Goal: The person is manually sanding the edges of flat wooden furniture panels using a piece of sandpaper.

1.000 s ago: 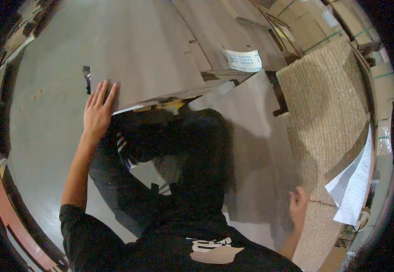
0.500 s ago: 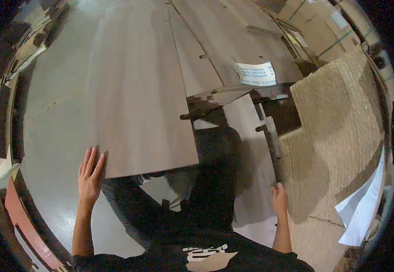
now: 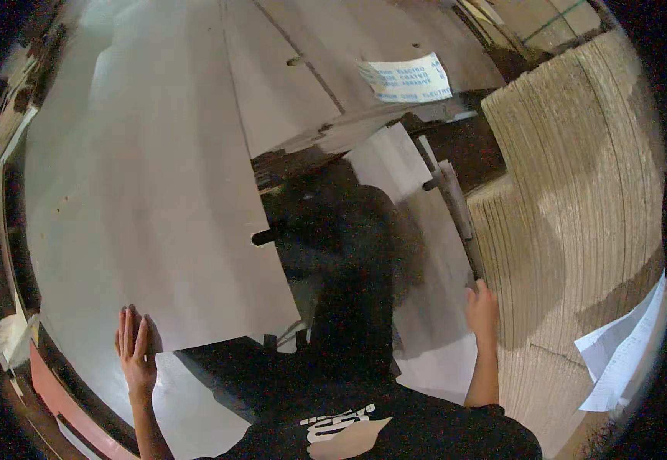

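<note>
A large brown-grey wooden panel (image 3: 195, 222) with a slot in its right edge extends in front of me, its near end close to my lap. My left hand (image 3: 135, 353) touches its near left corner with fingers stretched out; the thumb is hard to see. To the right of my legs stands a second, paler panel (image 3: 433, 261), also slotted. My right hand (image 3: 484, 310) is closed round the right edge of that panel, with its fingertips partly hidden.
Beyond lie more panels (image 3: 295, 107), topped by a curled white sheet with blue print (image 3: 408, 80). At right rises a thick stack of tan corrugated boards (image 3: 571, 184), with loose white papers (image 3: 621, 345) at its side. A reddish board (image 3: 69, 399) lies at lower left.
The large panel has come nearer to me and left, and my left hand has moved with it. My right hand keeps its grip, slightly farther up in view. My view has shifted too.
</note>
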`<state>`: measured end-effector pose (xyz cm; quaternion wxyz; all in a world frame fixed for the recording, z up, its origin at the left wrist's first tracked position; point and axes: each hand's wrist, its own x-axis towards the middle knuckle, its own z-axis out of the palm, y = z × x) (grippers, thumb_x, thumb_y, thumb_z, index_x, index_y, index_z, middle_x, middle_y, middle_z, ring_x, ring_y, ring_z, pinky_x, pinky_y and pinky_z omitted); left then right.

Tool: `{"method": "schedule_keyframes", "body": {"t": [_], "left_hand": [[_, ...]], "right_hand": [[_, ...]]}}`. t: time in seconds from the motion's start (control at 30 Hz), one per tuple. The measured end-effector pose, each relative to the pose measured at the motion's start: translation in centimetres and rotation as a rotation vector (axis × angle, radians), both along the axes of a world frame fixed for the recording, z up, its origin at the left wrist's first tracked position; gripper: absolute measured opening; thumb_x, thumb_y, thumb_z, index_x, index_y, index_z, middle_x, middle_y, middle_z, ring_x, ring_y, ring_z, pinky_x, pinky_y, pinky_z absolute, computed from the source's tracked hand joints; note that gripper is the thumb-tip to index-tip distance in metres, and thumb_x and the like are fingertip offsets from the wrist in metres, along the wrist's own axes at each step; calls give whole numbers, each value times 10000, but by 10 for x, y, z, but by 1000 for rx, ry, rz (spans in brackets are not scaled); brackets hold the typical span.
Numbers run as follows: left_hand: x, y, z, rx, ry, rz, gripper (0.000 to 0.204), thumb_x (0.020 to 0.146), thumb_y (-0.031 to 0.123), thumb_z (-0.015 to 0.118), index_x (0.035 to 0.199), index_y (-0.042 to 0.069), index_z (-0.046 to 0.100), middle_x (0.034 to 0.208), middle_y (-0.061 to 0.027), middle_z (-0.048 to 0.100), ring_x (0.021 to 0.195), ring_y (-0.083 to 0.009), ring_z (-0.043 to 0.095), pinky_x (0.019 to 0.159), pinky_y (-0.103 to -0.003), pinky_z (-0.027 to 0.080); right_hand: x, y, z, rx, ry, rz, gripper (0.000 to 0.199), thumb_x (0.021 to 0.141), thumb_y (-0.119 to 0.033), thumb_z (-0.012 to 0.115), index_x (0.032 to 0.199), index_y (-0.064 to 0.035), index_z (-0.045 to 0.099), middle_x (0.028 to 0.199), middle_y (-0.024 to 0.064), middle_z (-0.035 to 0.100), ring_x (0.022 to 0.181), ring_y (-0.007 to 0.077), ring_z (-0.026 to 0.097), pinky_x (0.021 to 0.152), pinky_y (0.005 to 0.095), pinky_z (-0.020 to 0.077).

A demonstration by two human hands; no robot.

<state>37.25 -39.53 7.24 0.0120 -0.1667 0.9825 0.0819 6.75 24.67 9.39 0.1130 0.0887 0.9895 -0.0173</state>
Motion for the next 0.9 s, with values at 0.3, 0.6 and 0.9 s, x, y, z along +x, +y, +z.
{"method": "schedule_keyframes", "body": {"t": [0.3, 0.6, 0.9], "left_hand": [[-91, -18, 51, 233, -9, -156, 750, 854, 469, 734, 1519, 199, 517, 1648, -127, 363, 1552, -388, 240, 1238, -594, 59], [-347, -69, -34, 8, 237, 184, 753, 965, 695, 482, 1555, 230, 449, 1656, -144, 321, 1551, -333, 242, 1210, -612, 183], [-354, -34, -33, -279, 239, 135, 901, 885, 852, 400, 1615, 333, 304, 1699, -118, 223, 1566, -331, 203, 1177, -718, 149]], "right_hand": [[-11, -35, 16, 137, 15, 85, 240, 935, -245, 679, 929, -6, 652, 901, 220, 678, 856, 439, 663, 745, 525, 509], [-267, -255, -7, -299, 582, 859, 822, 886, -388, 767, 1540, -49, 402, 1587, 239, 381, 1466, 426, 350, 1198, 484, 299], [-350, -298, -77, -302, 591, 660, 499, 987, -432, 593, 1320, -67, 660, 1217, 228, 703, 1103, 441, 664, 959, 509, 501]]}}
